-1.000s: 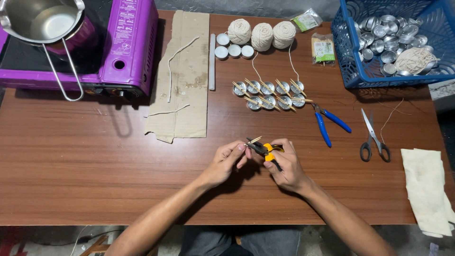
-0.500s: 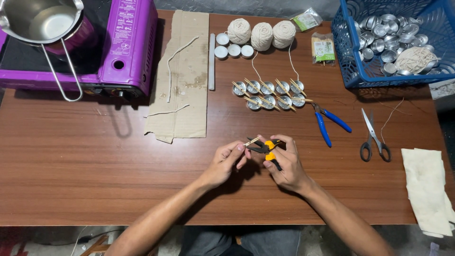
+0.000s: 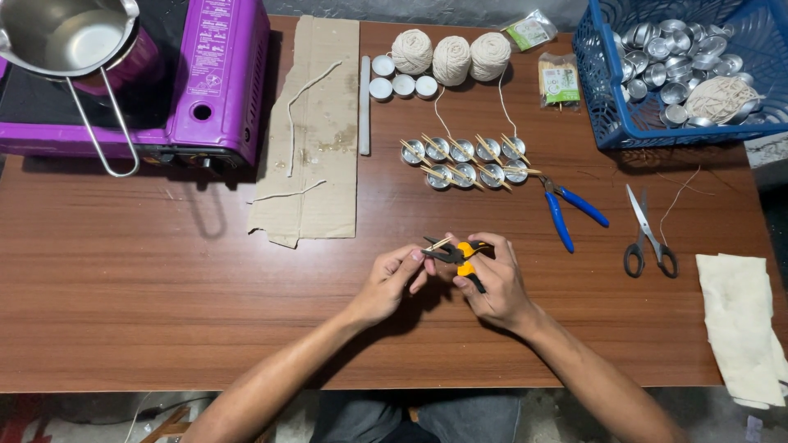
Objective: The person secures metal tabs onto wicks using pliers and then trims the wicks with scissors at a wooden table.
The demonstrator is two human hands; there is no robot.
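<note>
My right hand [image 3: 491, 279] grips small pliers [image 3: 461, 256] with yellow and black handles, low over the middle of the brown wooden table [image 3: 164, 312]. My left hand [image 3: 391, 279] pinches a thin pale stick [image 3: 437, 244] right at the plier jaws. Both hands touch each other there. Beyond them lies a cluster of small metal cups [image 3: 465, 161] with sticks laid across them.
Blue-handled pliers [image 3: 570, 210] and black scissors [image 3: 648, 238] lie to the right, beside a cream cloth [image 3: 740, 320]. A blue basket [image 3: 607, 107] of metal cups sits far right. Three twine balls [image 3: 450, 57], a cardboard sheet [image 3: 318, 123] and a purple stove [image 3: 222, 82] with a steel pot [image 3: 66, 37] stand behind.
The hands stay in the same spot; the pliers and stick have shifted only slightly between the fingers.
</note>
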